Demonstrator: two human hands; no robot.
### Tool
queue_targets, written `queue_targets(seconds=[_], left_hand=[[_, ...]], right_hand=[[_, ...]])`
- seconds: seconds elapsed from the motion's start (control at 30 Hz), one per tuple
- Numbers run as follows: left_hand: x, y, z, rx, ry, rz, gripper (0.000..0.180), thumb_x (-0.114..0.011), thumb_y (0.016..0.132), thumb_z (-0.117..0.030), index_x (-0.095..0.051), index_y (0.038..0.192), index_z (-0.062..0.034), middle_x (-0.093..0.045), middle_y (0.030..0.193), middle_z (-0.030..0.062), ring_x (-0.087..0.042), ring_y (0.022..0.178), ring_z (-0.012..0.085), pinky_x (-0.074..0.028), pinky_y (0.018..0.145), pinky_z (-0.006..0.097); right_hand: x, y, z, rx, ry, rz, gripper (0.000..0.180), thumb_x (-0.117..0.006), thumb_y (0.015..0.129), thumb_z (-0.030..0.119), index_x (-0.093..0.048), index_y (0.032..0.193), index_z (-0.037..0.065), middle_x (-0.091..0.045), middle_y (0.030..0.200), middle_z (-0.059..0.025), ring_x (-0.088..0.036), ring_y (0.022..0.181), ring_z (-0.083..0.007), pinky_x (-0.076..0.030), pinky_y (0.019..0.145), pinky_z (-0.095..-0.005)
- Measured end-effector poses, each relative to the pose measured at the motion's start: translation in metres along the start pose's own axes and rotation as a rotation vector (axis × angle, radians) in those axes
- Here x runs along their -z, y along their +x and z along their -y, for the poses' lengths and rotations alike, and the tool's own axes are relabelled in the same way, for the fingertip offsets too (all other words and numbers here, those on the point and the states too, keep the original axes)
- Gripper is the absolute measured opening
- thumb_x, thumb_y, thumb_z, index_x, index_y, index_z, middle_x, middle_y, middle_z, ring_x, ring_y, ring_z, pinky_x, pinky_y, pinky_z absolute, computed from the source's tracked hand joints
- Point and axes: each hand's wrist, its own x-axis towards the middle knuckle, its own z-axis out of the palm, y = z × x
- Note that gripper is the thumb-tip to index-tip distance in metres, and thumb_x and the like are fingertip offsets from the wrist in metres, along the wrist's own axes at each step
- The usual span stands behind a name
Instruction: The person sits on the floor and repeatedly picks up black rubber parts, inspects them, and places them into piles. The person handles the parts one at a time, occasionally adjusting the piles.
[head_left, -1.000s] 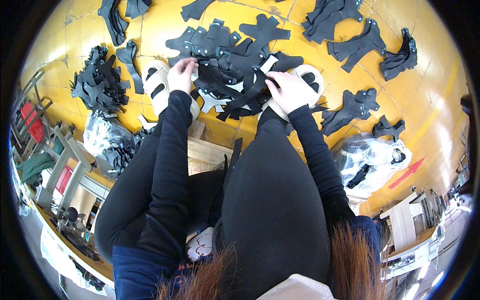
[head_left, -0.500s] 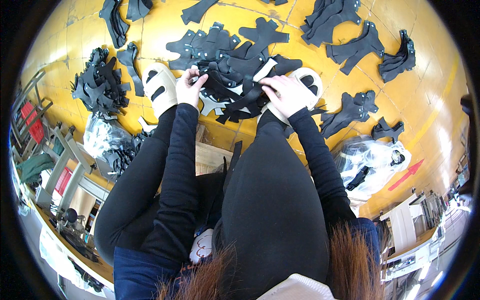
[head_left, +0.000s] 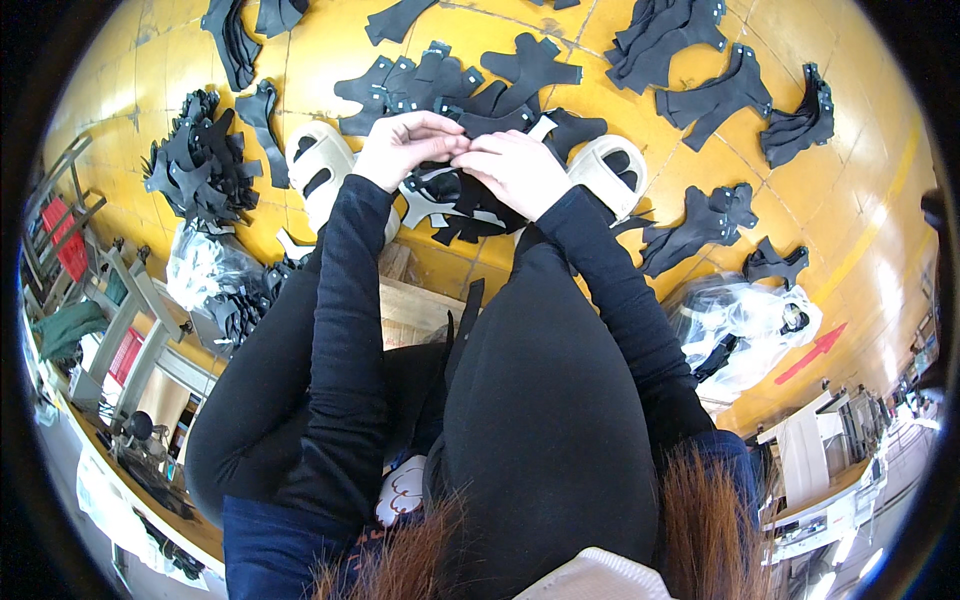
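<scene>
Your left hand (head_left: 412, 148) and right hand (head_left: 518, 172) meet, fingers curled (whether pinching anything, I can't tell), by flat, branching matte-black pieces (head_left: 428, 84) with unreadable pale labels (head_left: 440, 49).

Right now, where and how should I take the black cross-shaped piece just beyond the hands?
Probably pinch the black cross-shaped piece by its right tip, coming from the right with the right hand: that tip juts onto yellow floor, away from the pile its near end meets.
</scene>
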Motion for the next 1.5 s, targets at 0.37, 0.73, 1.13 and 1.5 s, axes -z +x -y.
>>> queue_targets(seconds=[0.37,0.73,1.13,1.5], left_hand=[[0.031,0.034,0.053,-0.002,0.575,-0.632,0.029,-0.070,0.081,-0.012,-0.066,0.108,-0.0024,-0.070,0.096,0.0085,-0.065,0.086,0.0157,-0.050,0.083,0.027],[0.015,0.025,0.037,-0.209,0.053,-0.448,0.013,-0.068,0.086,-0.004,-0.061,0.097,-0.0045,-0.064,0.087,-0.0010,-0.059,0.083,0.0075,-0.045,0.080,0.021],[-0.003,0.005,-0.034,0.000,0.126,0.236,0.014,-0.071,0.085,-0.008,-0.066,0.097,-0.0033,-0.069,0.088,0.0028,-0.063,0.083,0.0078,-0.048,0.079,0.022],[-0.001,0.019,0.004,0.048,0.310,0.301,0.049,-0.054,0.075,0.013,-0.063,0.118,-0.0069,-0.066,0.112,0.0029,-0.059,0.102,0.0125,-0.043,0.095,0.025]], right_hand=[[0.019,-0.028,0.002,-0.006,0.104,-0.045,0.018,-0.063,0.082,0.011,-0.066,0.100,0.013,-0.062,0.095,-0.0007,-0.059,0.091,-0.0209,-0.047,0.083,-0.0329],[0.022,-0.004,0.007,0.007,0.053,-0.171,0.015,-0.067,0.077,0.011,-0.066,0.091,0.014,-0.057,0.120,-0.0009,-0.054,0.109,-0.0250,-0.047,0.090,-0.0362],[0.031,-0.008,0.004,0.040,-0.112,-0.177,0.022,-0.068,0.077,0.013,-0.071,0.097,0.020,-0.065,0.099,0.0031,-0.053,0.116,-0.0173,-0.032,0.109,-0.0437],[0.030,-0.010,0.006,0.110,-0.132,-0.211,0.029,-0.066,0.073,0.012,-0.069,0.100,0.021,-0.064,0.097,0.0061,-0.057,0.098,-0.0136,-0.036,0.105,-0.0402]])
